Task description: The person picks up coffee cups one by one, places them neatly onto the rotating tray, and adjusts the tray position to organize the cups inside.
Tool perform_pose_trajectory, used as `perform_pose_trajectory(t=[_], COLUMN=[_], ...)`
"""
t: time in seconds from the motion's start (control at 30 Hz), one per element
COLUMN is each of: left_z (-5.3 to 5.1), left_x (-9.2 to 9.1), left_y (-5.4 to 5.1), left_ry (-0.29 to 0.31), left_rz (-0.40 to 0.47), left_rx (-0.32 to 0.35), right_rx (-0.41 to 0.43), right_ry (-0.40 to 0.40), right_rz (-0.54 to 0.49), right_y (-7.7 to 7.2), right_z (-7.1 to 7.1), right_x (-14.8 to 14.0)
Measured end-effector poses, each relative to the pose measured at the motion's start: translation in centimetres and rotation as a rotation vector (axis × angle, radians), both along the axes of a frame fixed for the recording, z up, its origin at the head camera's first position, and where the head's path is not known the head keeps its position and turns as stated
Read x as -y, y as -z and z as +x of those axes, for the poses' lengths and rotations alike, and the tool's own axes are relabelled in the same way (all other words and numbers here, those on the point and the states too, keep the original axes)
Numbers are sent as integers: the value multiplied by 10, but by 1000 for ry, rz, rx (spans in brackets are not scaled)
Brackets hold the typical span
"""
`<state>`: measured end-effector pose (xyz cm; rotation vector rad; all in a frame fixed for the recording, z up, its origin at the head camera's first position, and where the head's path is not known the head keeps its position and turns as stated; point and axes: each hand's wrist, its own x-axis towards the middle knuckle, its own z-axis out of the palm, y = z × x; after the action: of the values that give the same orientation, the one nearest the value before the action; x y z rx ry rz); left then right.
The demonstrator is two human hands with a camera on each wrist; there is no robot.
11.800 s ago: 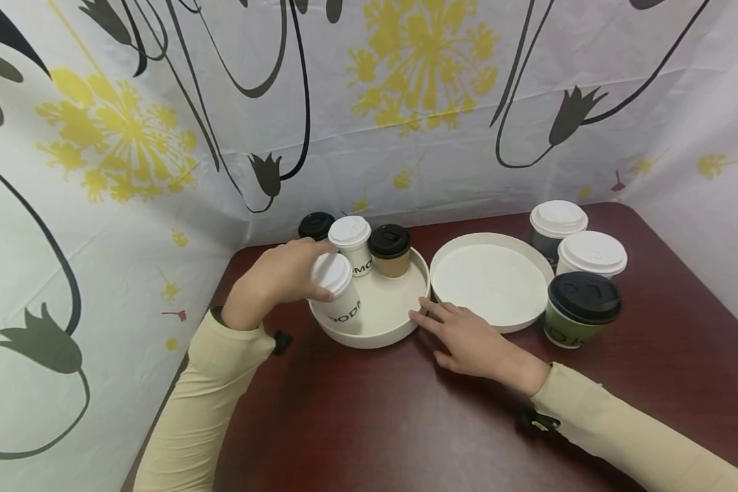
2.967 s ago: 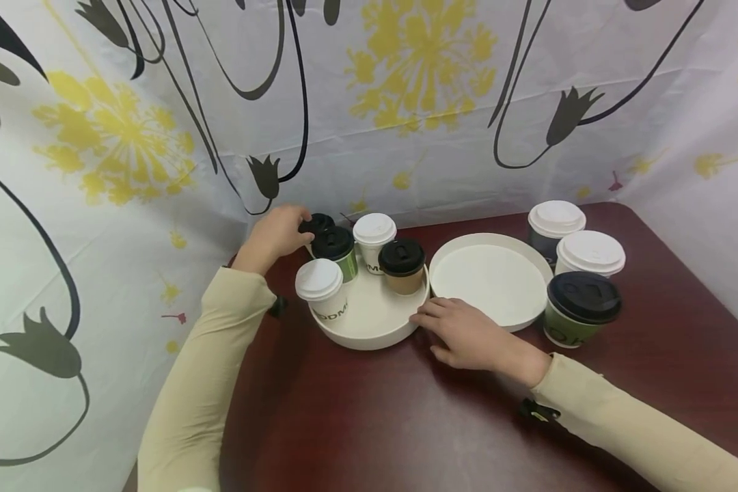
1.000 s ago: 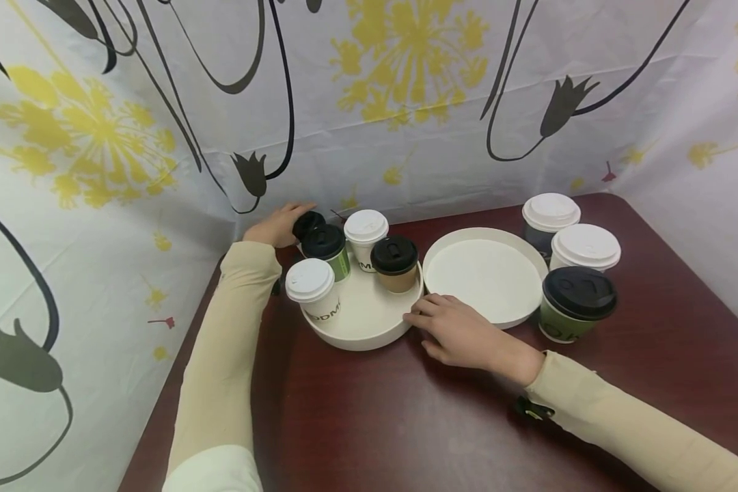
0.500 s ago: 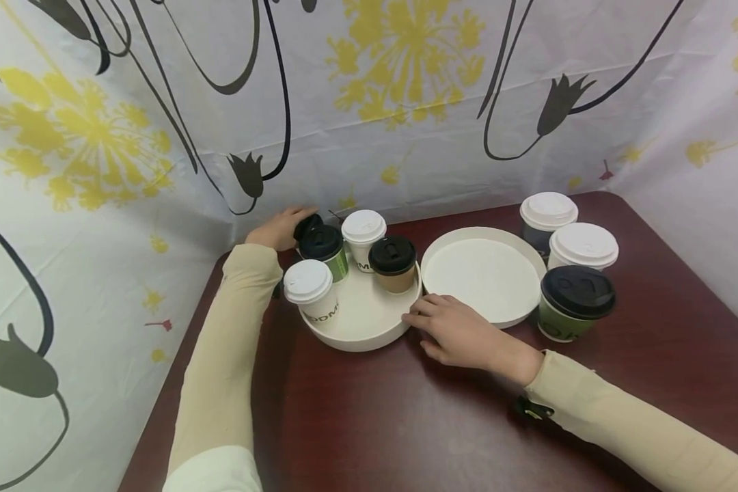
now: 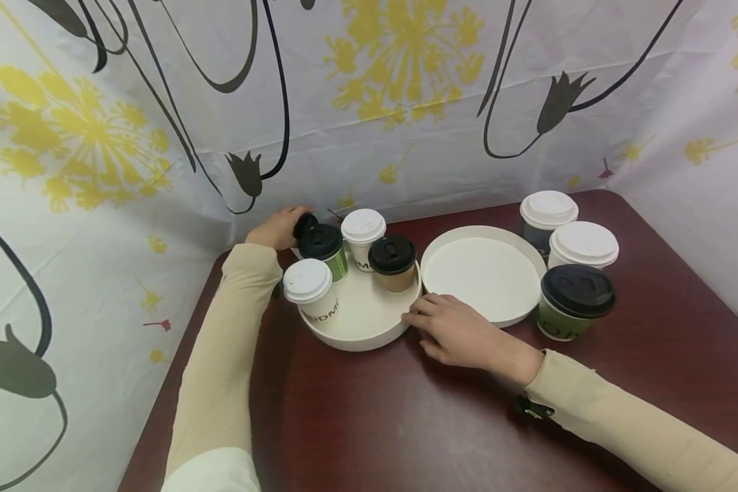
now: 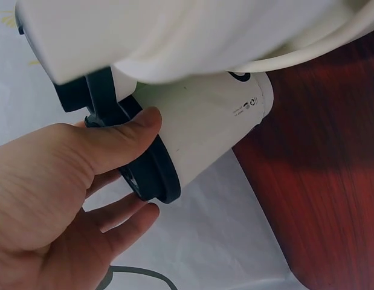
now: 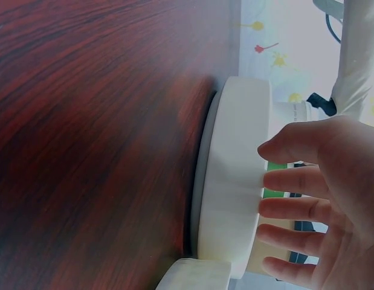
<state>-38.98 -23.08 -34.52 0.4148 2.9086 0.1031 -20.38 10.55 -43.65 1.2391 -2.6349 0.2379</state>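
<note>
At the back left, my left hand [image 5: 278, 229] grips a black-lidded white paper cup [image 6: 202, 121] by its lid; the thumb lies on the lid's rim, with fingers on the other side. Its lid [image 5: 304, 224] looks tilted in the head view, and the cup's body is mostly hidden there. The cup is beside the left round white tray [image 5: 369, 321]. That tray carries a white-lidded cup [image 5: 310, 290] in front, a green black-lidded cup [image 5: 334, 263], another white-lidded cup [image 5: 363, 236] and a brown black-lidded cup [image 5: 395, 265]. My right hand [image 5: 458, 331] touches the tray's right rim with extended fingers.
A second round white tray [image 5: 482, 273] adjoins on the right. Beyond it stand a dark white-lidded cup [image 5: 547, 219], a white-lidded cup [image 5: 583, 244] and a green black-lidded cup [image 5: 576, 301]. Patterned cloth [image 5: 406, 157] borders the dark red table [image 5: 406, 424].
Earlier my left hand held the front white-lidded cup; it has since moved back to the black-lidded cup, whose lid has tilted. The back white-lidded and brown cups shifted right. My right hand stays at the rim.
</note>
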Motion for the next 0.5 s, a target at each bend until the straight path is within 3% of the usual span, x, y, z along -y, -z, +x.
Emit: perform_pose_trajectory(t=[0.2,0.5], left_z=[3,6], left_x=[0,3], left_y=[-3,-7], left_ry=[0,-88], left_rz=[-10,-30], left_rx=[-14,-26], right_rx=[-7,-6], right_ry=[-3,-1], right_rz=[-3,-1], right_y=[0,0], right_z=[0,0], right_x=[0,1])
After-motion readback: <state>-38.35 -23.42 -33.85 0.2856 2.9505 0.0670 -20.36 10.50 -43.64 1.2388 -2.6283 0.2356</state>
